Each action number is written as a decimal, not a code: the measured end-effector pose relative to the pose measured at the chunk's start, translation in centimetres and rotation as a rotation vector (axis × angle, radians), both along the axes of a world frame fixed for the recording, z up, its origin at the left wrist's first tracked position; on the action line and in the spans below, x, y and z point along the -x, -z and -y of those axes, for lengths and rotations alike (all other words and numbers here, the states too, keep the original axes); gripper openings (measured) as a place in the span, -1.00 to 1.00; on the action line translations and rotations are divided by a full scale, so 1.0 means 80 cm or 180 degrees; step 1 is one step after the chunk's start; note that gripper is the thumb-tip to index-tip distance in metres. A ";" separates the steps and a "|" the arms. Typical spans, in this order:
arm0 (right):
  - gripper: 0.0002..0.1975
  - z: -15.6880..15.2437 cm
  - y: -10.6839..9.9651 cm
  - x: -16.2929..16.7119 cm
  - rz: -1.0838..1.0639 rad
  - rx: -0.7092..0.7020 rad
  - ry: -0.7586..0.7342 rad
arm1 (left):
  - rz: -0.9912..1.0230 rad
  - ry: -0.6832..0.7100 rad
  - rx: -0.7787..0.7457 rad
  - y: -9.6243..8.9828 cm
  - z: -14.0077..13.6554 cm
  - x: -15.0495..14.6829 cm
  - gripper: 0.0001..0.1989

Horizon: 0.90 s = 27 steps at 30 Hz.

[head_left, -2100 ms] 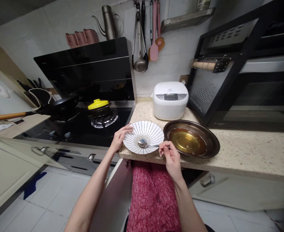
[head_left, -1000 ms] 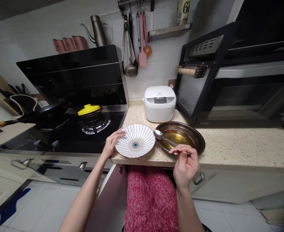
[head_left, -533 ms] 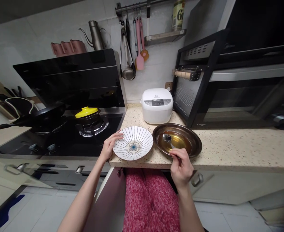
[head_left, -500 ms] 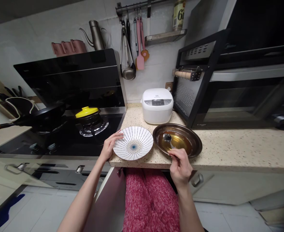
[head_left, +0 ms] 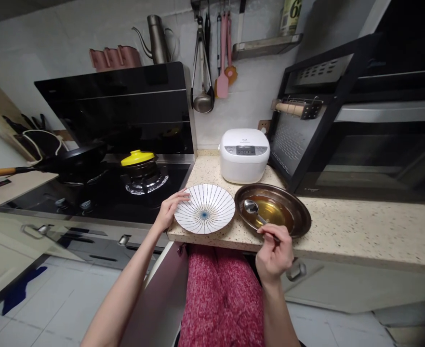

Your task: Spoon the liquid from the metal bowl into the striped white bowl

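My left hand rests at the left rim of a white plate with dark radiating lines and a blue centre. Its fingers lie over the rim, and the thumb is hidden. To the right, a round dark metal pan holds a shallow golden-brown liquid. My right hand is closed on the handle of a metal spoon, over the pan's near rim. The spoon's bowl is over the liquid on the left side; I cannot tell whether it touches.
A white rice cooker stands behind the plate and pan. On the stove at left are a pot with a yellow lid and a dark wok with a wooden handle. A black oven stands at right. A cabinet door hangs open below.
The camera view has shifted, so the scene sits a little further right. The spoon's bowl seems slightly nearer the pan's left side. My left hand stays on the plate's rim.
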State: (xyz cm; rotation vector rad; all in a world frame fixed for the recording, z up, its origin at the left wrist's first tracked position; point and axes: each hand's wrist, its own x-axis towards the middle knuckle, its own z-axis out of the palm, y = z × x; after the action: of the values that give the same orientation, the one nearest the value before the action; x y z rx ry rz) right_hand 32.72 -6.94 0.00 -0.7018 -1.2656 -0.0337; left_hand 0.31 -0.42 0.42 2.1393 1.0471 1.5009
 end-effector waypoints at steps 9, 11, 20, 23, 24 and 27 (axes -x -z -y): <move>-0.85 0.014 0.005 0.039 -0.0302 0.0037 -0.0635 | 0.0010 0.0002 0.0034 -0.002 0.002 -0.002 -0.43; -0.84 0.014 0.006 0.045 -0.0243 0.0164 -0.0857 | 0.0028 -0.0003 0.0031 -0.001 0.001 -0.002 -0.43; -0.81 -0.001 0.014 0.058 0.0246 0.0678 -0.0948 | 0.0089 0.0011 0.0063 0.002 -0.001 -0.002 -0.43; -0.81 -0.004 0.016 0.061 0.0328 0.0690 -0.0951 | 0.0104 0.0010 0.0068 0.002 -0.001 -0.002 -0.44; -0.81 -0.005 0.016 0.061 0.0339 0.0699 -0.0959 | 0.0103 0.0009 0.0066 0.002 -0.001 -0.002 -0.45; -0.80 -0.006 0.017 0.063 0.0347 0.0735 -0.1010 | 0.0094 0.0024 0.0051 0.003 -0.001 -0.001 -0.46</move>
State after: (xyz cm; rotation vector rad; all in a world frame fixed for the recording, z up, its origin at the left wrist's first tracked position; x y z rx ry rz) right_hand 27.65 -6.48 -1.34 -0.6952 -1.4887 0.3427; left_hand 0.38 -0.33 0.18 2.1014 1.0363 1.5109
